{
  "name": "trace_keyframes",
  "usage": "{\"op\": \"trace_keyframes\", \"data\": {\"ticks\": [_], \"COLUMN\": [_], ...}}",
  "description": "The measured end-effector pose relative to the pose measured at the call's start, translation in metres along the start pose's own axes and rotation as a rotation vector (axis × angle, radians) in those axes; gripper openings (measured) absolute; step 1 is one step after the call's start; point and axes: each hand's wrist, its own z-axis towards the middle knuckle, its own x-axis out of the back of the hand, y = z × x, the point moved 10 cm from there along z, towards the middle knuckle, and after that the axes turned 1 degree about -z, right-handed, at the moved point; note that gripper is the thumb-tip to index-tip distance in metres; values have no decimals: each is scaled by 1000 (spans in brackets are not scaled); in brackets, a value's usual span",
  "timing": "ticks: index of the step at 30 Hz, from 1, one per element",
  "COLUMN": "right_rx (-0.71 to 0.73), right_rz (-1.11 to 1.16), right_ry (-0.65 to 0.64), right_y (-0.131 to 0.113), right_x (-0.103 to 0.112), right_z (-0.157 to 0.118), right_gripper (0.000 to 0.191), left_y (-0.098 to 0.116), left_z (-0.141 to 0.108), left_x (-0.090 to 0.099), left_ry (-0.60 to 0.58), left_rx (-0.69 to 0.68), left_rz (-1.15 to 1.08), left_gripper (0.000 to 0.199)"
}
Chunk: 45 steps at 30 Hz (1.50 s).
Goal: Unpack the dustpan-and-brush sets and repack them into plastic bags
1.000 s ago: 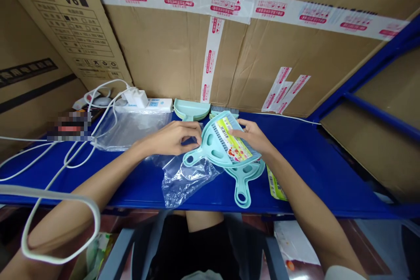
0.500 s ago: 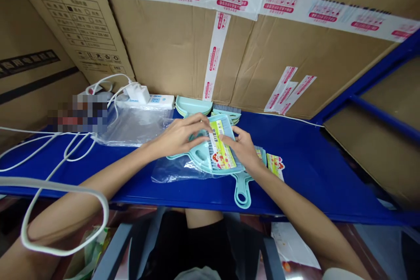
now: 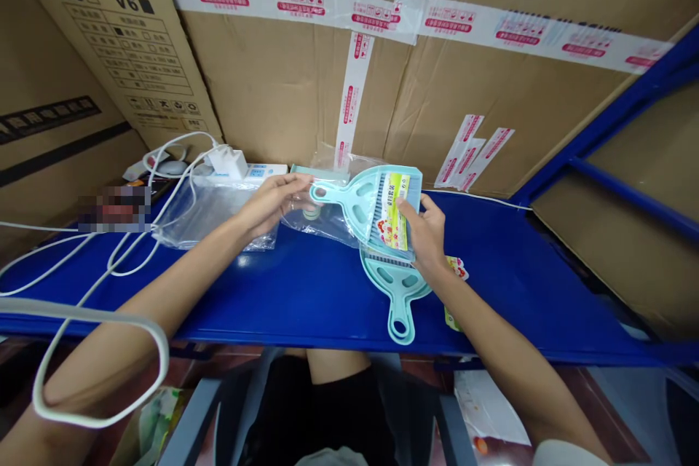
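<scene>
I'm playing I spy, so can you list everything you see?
dustpan-and-brush sets: two, mint; one held, one on the table
card: one, yellow-green, on the held set
loose cards: at least one, yellow-green, by the right arm
clear bag: one, around the held handle
flat bags: uncountable, clear, left
power strip: one, white, back left
cords: several, white, left
table: one, blue, middle
cardboard: several panels, brown, behind
blurred patch: unclear, left
left hand: one, bare, at the bag
right hand: one, bare, holding the set

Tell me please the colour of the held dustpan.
Light turquoise: the held dustpan, shown best in the head view.
</scene>
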Motion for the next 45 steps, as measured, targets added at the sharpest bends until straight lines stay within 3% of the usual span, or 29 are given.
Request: {"op": "trace_keyframes", "data": {"ticks": [6,10,11,13,15,16,23,26,32,38,45], "right_rx": [24,129,170,257,283,272,165,147,339,417,404], "right_rz": [-152,-206,-225,-281,-310,-305,-170,-155,-303,-359,-373], "right_ry": [-78,-101,-120,-161,-202,-233,-448,-431,-367,-366,-387], "right_y": [9,4,0,-10,-15,-15,-15,-14,-26,-29,-30], "right_x": [-4,-4,-6,-11,-14,-16,-27,-27,-25,-25,-27], "right_z": [5,8,8,7,7,7,4,3,-2,-4,-4], "right_gripper": [57,89,87,62,39,37,89,97,94,92,92], "left_y": [-25,-34,-34,-34,-31,-30,-19,-16,-18,-13,-6], "left_z": [-10,-9,-9,-9,-9,-9,-4,-2,-6,-9,-6], "left_x": [-32,-30,-29,-29,-28,-27,-17,-14,-22,-25,-12], "left_ry": [-198,-178,-169,-160,-145,-133,-71,-62,-133,-155,-34], "left_rx": [147,160,157,153,145,140,84,63,40,31,50], "left_rz": [-59,-80,-79,-78,-86,-95,-209,-230,-135,-120,-197], "left_gripper": [27,30,31,31,29,28,13,15,21,27,16]}}
